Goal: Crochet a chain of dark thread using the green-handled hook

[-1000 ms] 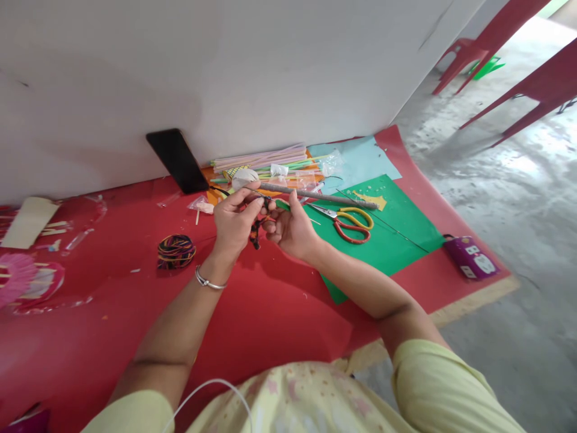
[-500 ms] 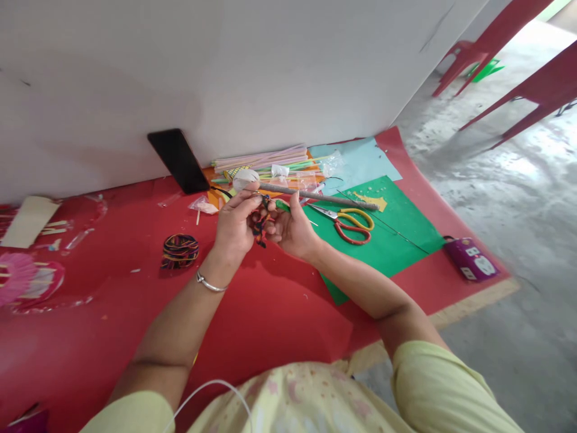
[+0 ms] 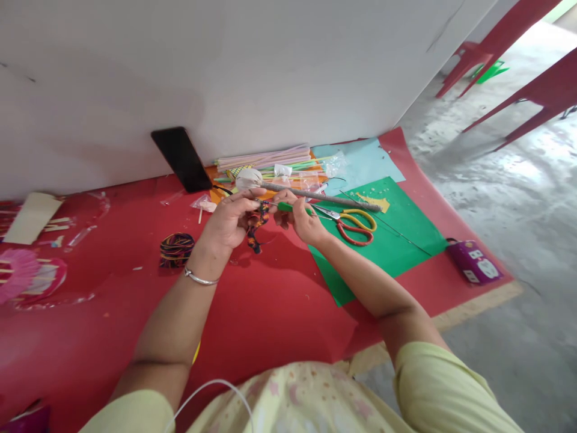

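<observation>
My left hand (image 3: 229, 219) pinches a small piece of multicoloured yarn work (image 3: 256, 231), dark with orange and red, which hangs below the fingers. My right hand (image 3: 300, 216) is closed on a thin tool with a green handle (image 3: 285, 207); its slim metal shaft points left to the top of the yarn work. A coil of multicoloured yarn (image 3: 177, 249) lies on the red sheet to the left of my hands. Scissors (image 3: 356, 225) with yellow and red handles rest on the green sheet (image 3: 383, 252), just right of my right hand.
A black phone (image 3: 181, 159) leans on the wall. Behind my hands lie pastel sticks (image 3: 265, 157), a white-headed grey rod (image 3: 324, 195) and plastic packets. A purple pouch (image 3: 473, 261) sits at the right edge. Pink craft pieces (image 3: 20, 273) lie far left, with red chairs (image 3: 536, 90) beyond.
My hands have moved slightly apart. The green handle now shows more clearly in my right hand, its shaft at the yarn work, which hangs more freely. The view has shifted a little.
</observation>
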